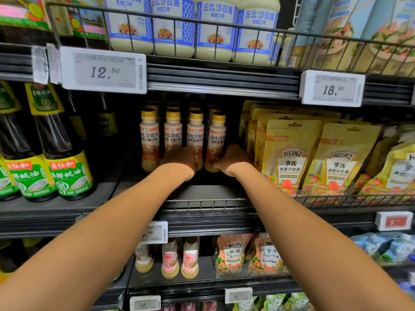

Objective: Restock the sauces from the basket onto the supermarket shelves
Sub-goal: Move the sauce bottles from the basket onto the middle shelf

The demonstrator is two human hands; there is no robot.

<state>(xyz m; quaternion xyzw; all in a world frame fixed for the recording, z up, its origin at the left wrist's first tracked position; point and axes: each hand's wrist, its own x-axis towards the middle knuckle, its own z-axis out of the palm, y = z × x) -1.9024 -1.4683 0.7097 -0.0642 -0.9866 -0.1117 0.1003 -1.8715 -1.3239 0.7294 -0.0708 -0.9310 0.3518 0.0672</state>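
Several yellow-capped salad dressing bottles stand in rows deep on the middle shelf. My left hand reaches in and grips the lower part of the second and third front bottles. My right hand grips the base of the rightmost front bottle. The leftmost front bottle stands untouched. My fingers are hidden behind the backs of my hands. No basket is in view.
Dark oyster sauce bottles stand left on the same shelf. Yellow Heinz pouches lean at the right behind a wire rail. Mayonnaise jars fill the shelf above; more bottles and pouches sit below.
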